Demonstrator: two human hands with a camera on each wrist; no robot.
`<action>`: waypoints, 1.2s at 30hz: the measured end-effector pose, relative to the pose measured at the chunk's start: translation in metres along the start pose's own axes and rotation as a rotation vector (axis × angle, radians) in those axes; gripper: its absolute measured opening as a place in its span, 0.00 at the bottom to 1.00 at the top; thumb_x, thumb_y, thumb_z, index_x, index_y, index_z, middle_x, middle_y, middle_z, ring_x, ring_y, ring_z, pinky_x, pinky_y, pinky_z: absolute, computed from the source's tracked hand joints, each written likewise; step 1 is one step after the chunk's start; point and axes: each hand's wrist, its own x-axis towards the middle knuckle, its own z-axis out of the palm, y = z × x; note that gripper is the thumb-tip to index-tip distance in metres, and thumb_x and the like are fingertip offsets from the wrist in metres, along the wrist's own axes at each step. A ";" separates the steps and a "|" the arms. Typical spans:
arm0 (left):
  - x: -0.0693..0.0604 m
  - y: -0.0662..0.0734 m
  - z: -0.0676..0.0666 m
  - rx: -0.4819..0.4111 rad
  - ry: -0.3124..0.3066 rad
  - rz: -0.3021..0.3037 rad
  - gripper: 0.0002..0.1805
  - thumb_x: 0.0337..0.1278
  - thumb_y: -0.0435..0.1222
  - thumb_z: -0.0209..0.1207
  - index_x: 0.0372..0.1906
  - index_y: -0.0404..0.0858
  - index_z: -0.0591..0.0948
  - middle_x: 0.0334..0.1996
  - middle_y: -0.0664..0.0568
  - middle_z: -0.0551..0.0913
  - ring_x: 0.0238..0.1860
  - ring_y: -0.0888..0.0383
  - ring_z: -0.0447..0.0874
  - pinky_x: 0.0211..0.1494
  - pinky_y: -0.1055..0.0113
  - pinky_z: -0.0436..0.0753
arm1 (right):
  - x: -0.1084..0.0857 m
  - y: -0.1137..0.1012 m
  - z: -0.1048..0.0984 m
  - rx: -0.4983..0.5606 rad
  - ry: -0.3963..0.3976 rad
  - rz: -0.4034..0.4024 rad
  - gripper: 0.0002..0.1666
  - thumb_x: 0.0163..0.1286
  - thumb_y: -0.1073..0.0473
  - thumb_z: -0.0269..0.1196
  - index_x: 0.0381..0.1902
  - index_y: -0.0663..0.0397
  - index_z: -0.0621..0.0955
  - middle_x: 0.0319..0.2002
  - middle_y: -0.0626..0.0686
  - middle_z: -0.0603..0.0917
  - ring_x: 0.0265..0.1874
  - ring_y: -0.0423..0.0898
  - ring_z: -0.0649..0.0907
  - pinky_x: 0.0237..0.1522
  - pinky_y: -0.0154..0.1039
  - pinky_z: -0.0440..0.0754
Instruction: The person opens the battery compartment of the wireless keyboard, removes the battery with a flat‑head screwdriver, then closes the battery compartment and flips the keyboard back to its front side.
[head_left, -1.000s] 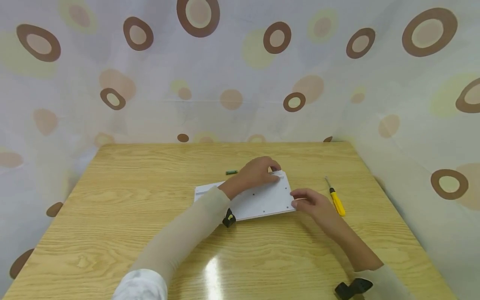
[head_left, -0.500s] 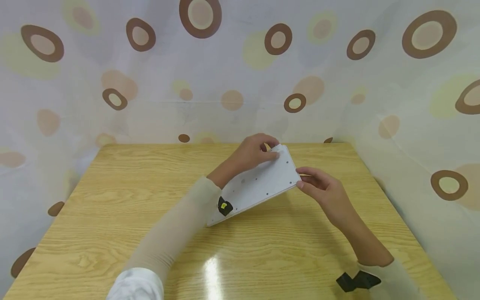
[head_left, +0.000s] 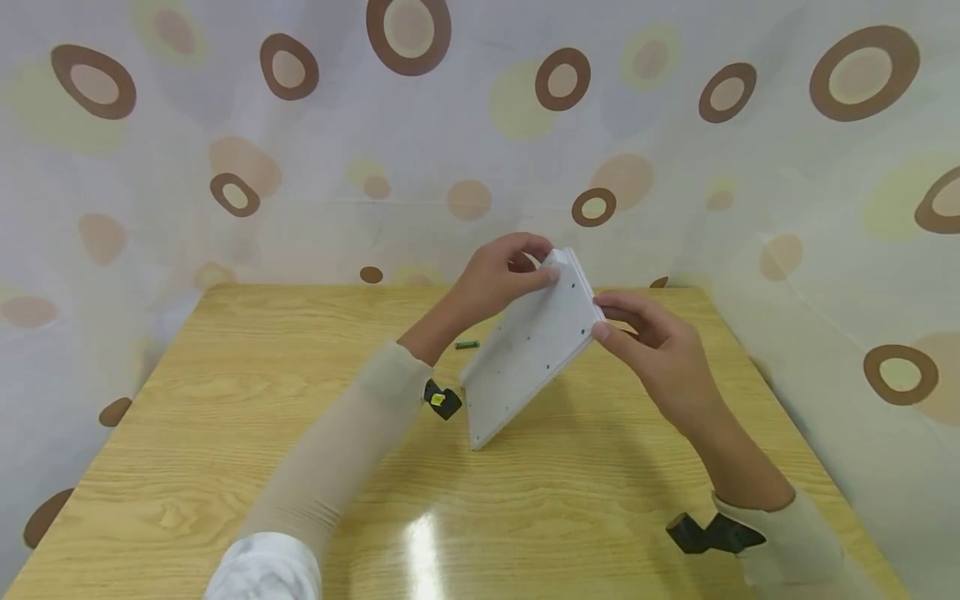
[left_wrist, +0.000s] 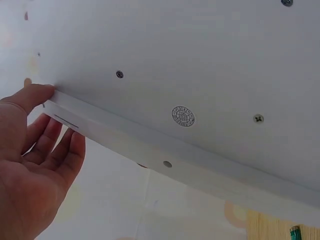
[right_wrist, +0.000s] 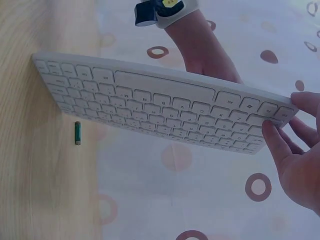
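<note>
A white keyboard [head_left: 525, 354] stands steeply tilted, its lower end down at the table and its raised end toward the right. Its screwed back faces the head view; in the right wrist view the keys of the keyboard [right_wrist: 165, 105] show. My left hand [head_left: 491, 279] pinches the far corner of the raised end, thumb on the back. In the left wrist view, screws and a round stamp mark the keyboard's back [left_wrist: 200, 75]. My right hand [head_left: 663, 358] grips the near corner of that end, between thumb and fingers. A small green battery [head_left: 467, 344] lies behind the keyboard.
The wood-grain table [head_left: 300, 333] reaches back to a patterned curtain [head_left: 420, 150], which also hangs along both sides. Black camera mounts sit on both wrists, the left mount [head_left: 442, 400] close to the keyboard's lower end.
Both hands have raised the keyboard's right end from nearly flat to a steep tilt. The battery has come back into sight; the yellow screwdriver is now hidden by the right hand and arm.
</note>
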 end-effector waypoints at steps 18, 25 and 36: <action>-0.010 0.003 -0.011 -0.149 0.035 0.054 0.20 0.66 0.46 0.64 0.59 0.45 0.78 0.51 0.54 0.82 0.49 0.58 0.83 0.53 0.61 0.84 | 0.013 -0.019 0.019 -0.026 -0.020 -0.129 0.18 0.71 0.67 0.64 0.58 0.62 0.80 0.58 0.55 0.78 0.58 0.45 0.81 0.56 0.33 0.81; -0.030 0.007 -0.011 -0.117 0.098 0.090 0.28 0.66 0.43 0.64 0.68 0.44 0.73 0.62 0.47 0.72 0.52 0.57 0.81 0.60 0.61 0.81 | 0.012 -0.001 0.029 0.123 -0.065 -0.123 0.25 0.71 0.71 0.62 0.65 0.62 0.74 0.61 0.54 0.78 0.59 0.46 0.81 0.57 0.37 0.82; -0.077 0.024 -0.015 -0.209 0.074 0.178 0.26 0.69 0.36 0.61 0.69 0.42 0.72 0.64 0.47 0.69 0.59 0.51 0.78 0.63 0.59 0.80 | 0.022 0.041 0.042 0.091 -0.225 -0.007 0.42 0.71 0.65 0.65 0.78 0.46 0.61 0.75 0.50 0.62 0.73 0.50 0.66 0.66 0.36 0.74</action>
